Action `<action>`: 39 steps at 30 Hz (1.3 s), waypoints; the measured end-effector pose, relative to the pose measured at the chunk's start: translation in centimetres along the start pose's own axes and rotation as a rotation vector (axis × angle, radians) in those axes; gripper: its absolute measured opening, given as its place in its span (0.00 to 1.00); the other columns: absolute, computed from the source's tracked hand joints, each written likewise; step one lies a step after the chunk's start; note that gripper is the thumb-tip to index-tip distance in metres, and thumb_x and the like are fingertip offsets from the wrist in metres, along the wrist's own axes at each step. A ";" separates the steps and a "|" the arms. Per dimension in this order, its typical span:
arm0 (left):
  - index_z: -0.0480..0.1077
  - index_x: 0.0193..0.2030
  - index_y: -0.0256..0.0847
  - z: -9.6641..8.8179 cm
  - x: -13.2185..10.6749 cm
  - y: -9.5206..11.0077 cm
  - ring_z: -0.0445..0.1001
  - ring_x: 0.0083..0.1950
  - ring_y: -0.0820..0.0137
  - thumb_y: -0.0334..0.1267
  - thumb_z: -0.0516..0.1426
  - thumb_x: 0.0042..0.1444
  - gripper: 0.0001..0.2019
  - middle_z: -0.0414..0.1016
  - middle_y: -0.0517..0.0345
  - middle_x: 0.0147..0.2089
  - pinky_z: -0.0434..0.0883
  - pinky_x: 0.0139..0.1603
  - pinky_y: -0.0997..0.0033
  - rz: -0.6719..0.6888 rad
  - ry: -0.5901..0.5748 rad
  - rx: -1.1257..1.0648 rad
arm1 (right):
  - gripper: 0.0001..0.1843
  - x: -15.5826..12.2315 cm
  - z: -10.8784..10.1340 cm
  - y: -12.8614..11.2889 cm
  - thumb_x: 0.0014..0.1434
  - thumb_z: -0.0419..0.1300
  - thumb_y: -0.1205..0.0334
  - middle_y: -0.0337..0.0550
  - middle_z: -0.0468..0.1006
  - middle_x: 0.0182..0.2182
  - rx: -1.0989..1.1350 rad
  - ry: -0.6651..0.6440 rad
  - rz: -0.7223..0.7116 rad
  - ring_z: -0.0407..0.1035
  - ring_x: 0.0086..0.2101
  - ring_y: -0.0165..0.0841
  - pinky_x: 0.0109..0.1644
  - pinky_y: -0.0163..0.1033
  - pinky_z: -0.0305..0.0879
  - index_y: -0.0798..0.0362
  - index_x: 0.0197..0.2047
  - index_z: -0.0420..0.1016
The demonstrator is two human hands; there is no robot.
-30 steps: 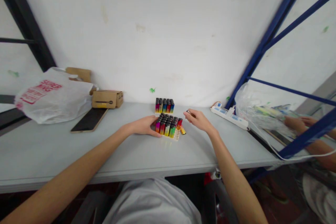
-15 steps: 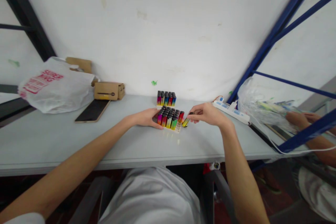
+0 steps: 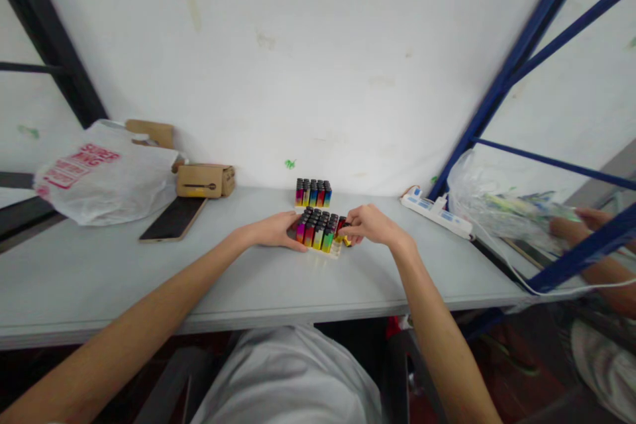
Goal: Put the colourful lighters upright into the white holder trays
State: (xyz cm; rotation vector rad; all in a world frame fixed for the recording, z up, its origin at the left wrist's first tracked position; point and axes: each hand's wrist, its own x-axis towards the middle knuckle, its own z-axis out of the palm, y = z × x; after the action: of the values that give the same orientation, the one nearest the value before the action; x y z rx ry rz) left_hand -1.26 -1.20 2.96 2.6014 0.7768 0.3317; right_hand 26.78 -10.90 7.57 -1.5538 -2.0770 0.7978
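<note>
A pale tray (image 3: 336, 252) holds several rows of upright lighters (image 3: 318, 228) with black tops and bright bodies in pink, red, yellow and green. My left hand (image 3: 275, 228) is closed around the tray's left side, its thumb along the front corner. At the right-hand column, my right hand (image 3: 366, 224) pinches a lighter, mostly hidden by the fingers. Just under those fingers shows a bit of yellow and black (image 3: 346, 241); whether it belongs to the held lighter I cannot tell. Bare slots show at the tray's front right corner.
Behind stands a second group of lighters (image 3: 313, 193) near the wall. To the left are a phone (image 3: 171, 218), a small cardboard box (image 3: 205, 181) and a white plastic bag (image 3: 104, 172). A power strip (image 3: 437, 213) lies right, before a blue frame (image 3: 489, 96); another person's hands (image 3: 579, 228) are beyond.
My right hand has moved left with the lighter, from beside the tray to its right-hand column. My left hand keeps its place at the tray. The view has tilted slightly upward.
</note>
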 end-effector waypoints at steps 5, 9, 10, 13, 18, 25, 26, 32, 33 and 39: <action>0.70 0.63 0.39 0.0 0.0 -0.1 0.77 0.57 0.52 0.62 0.69 0.49 0.41 0.78 0.46 0.60 0.72 0.60 0.61 0.020 0.004 -0.030 | 0.24 0.8 0.4 0.1 0.63 0.68 0.53 0.44 0.79 0.18 -0.159 0.096 0.046 0.75 0.20 0.31 0.25 0.31 0.67 0.54 0.20 0.71; 0.70 0.63 0.40 -0.1 -0.1 0.1 0.77 0.55 0.53 0.63 0.68 0.49 0.40 0.79 0.48 0.58 0.73 0.57 0.62 0.029 0.002 -0.051 | 0.19 0.6 -0.6 1.6 0.59 0.71 0.49 0.43 0.82 0.22 -0.122 -0.036 -0.003 0.76 0.24 0.31 0.28 0.31 0.66 0.55 0.28 0.78; 0.71 0.62 0.40 -0.2 -0.1 0.1 0.78 0.54 0.53 0.64 0.68 0.49 0.40 0.79 0.48 0.57 0.73 0.56 0.62 0.024 -0.002 -0.048 | 0.17 0.5 -1.0 2.3 0.58 0.72 0.49 0.43 0.83 0.25 -0.109 -0.072 0.004 0.76 0.25 0.31 0.28 0.31 0.66 0.55 0.32 0.80; 0.72 0.58 0.38 -0.4 -0.1 0.3 0.78 0.51 0.54 0.66 0.66 0.49 0.39 0.79 0.48 0.54 0.73 0.54 0.63 -0.008 -0.013 -0.003 | 0.18 0.4 -1.8 4.0 0.57 0.73 0.53 0.44 0.85 0.32 -0.174 -0.036 0.014 0.77 0.29 0.33 0.33 0.33 0.67 0.55 0.45 0.81; 0.75 0.45 0.37 -0.6 0.1 0.2 0.76 0.43 0.57 0.68 0.66 0.46 0.35 0.79 0.50 0.44 0.70 0.43 0.66 -0.037 -0.009 0.088 | 0.19 1.9 -0.5 5.3 0.62 0.68 0.58 0.46 0.84 0.39 -0.251 -0.052 -0.151 0.77 0.37 0.35 0.44 0.36 0.69 0.54 0.55 0.79; 0.74 0.44 0.38 -1.1 -0.4 -0.4 0.74 0.36 0.62 0.67 0.67 0.43 0.34 0.78 0.56 0.38 0.66 0.35 0.69 -0.058 -0.012 0.036 | 0.22 2.0 -0.3 6.3 0.61 0.63 0.68 0.43 0.83 0.36 -0.281 -0.105 -0.011 0.74 0.33 0.32 0.40 0.34 0.67 0.54 0.58 0.75; 0.74 0.44 0.38 -1.1 -0.5 -0.4 0.74 0.37 0.61 0.67 0.67 0.43 0.34 0.79 0.55 0.39 0.67 0.36 0.68 -0.062 -0.007 0.039 | 0.27 1.8 -0.5 6.5 0.60 0.62 0.69 0.42 0.83 0.36 -0.276 -0.096 0.027 0.73 0.32 0.32 0.38 0.34 0.66 0.52 0.63 0.71; 0.76 0.43 0.37 -0.7 -0.5 -0.3 0.77 0.42 0.56 0.69 0.67 0.43 0.35 0.80 0.50 0.43 0.70 0.41 0.65 -0.073 0.042 0.110 | 0.19 2.1 -0.5 6.8 0.60 0.60 0.67 0.46 0.79 0.41 -0.036 0.026 -0.030 0.72 0.34 0.33 0.39 0.37 0.70 0.54 0.55 0.72; 0.76 0.43 0.36 -0.6 -0.5 -0.2 0.77 0.43 0.55 0.69 0.66 0.44 0.35 0.80 0.49 0.43 0.70 0.43 0.64 -0.067 0.050 0.120 | 0.15 2.2 -0.5 6.6 0.61 0.60 0.65 0.46 0.78 0.41 0.062 0.028 -0.051 0.72 0.35 0.33 0.38 0.37 0.71 0.54 0.52 0.72; 0.76 0.47 0.37 0.1 0.1 0.5 0.77 0.43 0.56 0.68 0.65 0.49 0.34 0.81 0.48 0.45 0.70 0.44 0.65 -0.043 0.072 0.132 | 0.17 1.5 -0.8 4.9 0.64 0.63 0.47 0.33 0.66 0.31 0.487 0.103 -0.100 0.59 0.26 0.25 0.32 0.32 0.64 0.50 0.46 0.68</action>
State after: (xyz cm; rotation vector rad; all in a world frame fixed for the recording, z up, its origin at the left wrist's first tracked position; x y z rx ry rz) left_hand -0.92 -1.60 3.10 2.7031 0.9065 0.3749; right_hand 30.37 -8.24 4.91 -1.1886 -1.7051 1.0646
